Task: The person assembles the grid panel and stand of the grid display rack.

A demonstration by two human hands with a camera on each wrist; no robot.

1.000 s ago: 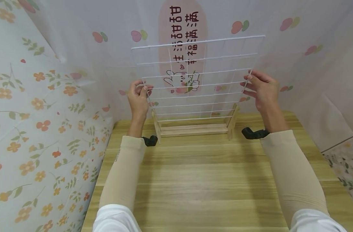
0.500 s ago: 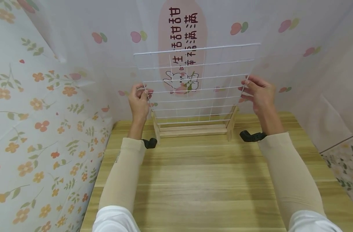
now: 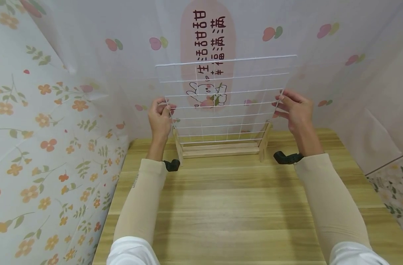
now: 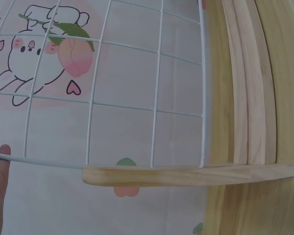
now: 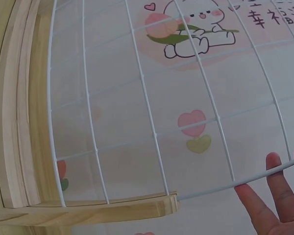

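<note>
A white wire grid panel point(image 3: 226, 60) stands nearly upright, its lower part between the two side pieces of a light wooden stand point(image 3: 221, 150). My left hand point(image 3: 161, 117) pinches the panel's left edge wire between thumb and fingers. On the opposite edge, my right hand point(image 3: 299, 110) holds the wire the same way. In the left wrist view, the panel's bottom wire lies a little apart from the stand's crossbars point(image 4: 255, 88), with the edge wire along the side piece point(image 4: 196, 177). The right wrist view has fingers point(image 5: 279, 196) on the edge wire, above the other side piece point(image 5: 112, 210).
The stand is on a wood-grain table point(image 3: 221, 206), near its back edge. Behind the panel hangs a white printed cloth point(image 3: 128, 66) with a rabbit and lettering. A flowered cloth point(image 3: 55, 162) borders the left side. Black wrist mounts point(image 3: 287, 157) jut inward from both sleeves.
The grid panel has come down between the stand's side pieces, its bottom wire closer to the crossbars. Both hands have moved down with it, keeping their grip.
</note>
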